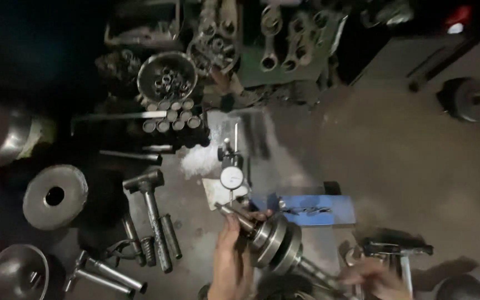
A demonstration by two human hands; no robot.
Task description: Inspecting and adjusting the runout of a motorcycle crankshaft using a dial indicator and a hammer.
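At the bottom centre of the oily workshop floor, the left hand (232,260) curls its fingers (254,215) around the upper shaft end of a steel crankshaft (276,244), just below a dial gauge (231,178). The right hand (374,278) is blurred near the crankshaft's lower shaft; its grip cannot be told. A hammer (152,214) lies to the left.

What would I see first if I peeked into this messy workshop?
Probably the round white dial gauge in the middle, standing just above a shiny metal shaft with thick discs. The left hand holds the shaft's near end and the right hand is blurred by its far end at the bottom right. To the left lie a metal hammer and a heavy disc with a hole.
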